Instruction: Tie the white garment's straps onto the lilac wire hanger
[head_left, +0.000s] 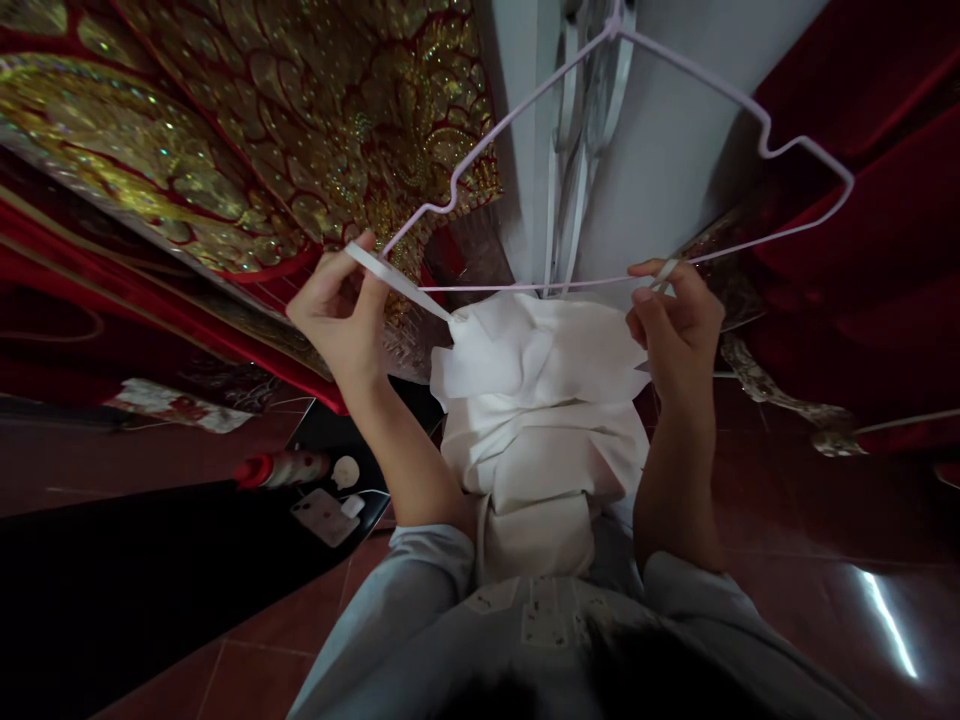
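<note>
A pale lilac wire hanger hangs in front of me from a hook high on the white wall. Below its bottom bar bunches a white garment with thin straps. My left hand is closed in a pinch on the left strap, pulling it up toward the hanger's left notch. My right hand is closed on the right strap close under the hanger's bottom bar. The garment hangs down between my forearms.
Red garments with gold sequin embroidery hang at the upper left, dark red velvet cloth at the right. A black surface at lower left carries a red-capped bottle, a phone and small items. The floor is red-brown tile.
</note>
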